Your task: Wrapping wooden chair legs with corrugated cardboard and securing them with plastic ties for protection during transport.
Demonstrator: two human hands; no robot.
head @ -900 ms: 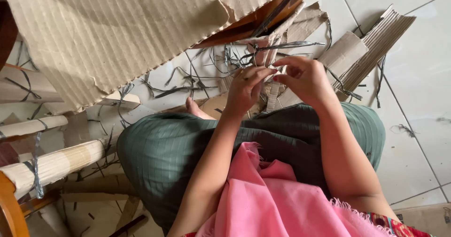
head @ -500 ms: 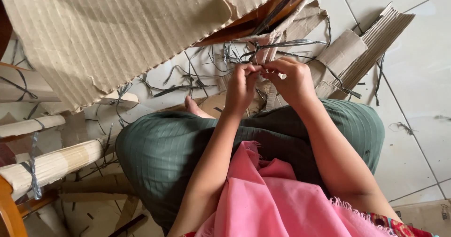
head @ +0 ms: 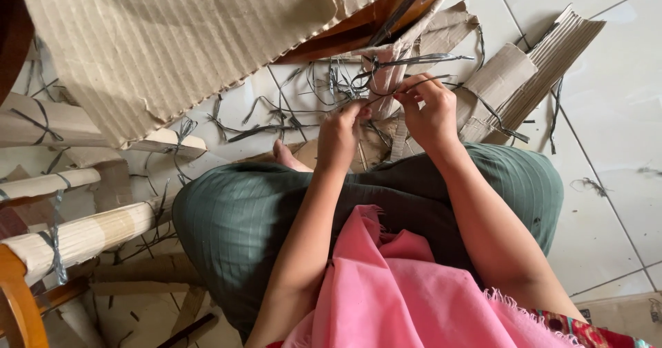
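I sit on the floor in green trousers with a pink cloth over my lap. My left hand (head: pixel 339 136) and my right hand (head: pixel 429 111) are close together above my knees, both pinching a thin grey strap (head: pixel 396 85). The strap runs around a small upright roll of corrugated cardboard (head: pixel 387 72) just beyond my fingers. More loose grey straps (head: pixel 289 110) lie tangled on the tiles behind the roll.
A large torn sheet of corrugated cardboard (head: pixel 172 38) leans over the upper left. Tied cardboard rolls (head: pixel 83 234) lie at the left beside a wooden chair frame (head: pixel 17 300). Folded cardboard pieces (head: pixel 531 72) rest on the white floor tiles (head: pixel 607 134) at the right.
My two hands have drawn closer together on the strap and shifted slightly toward me. The cardboard roll stays in the same place.
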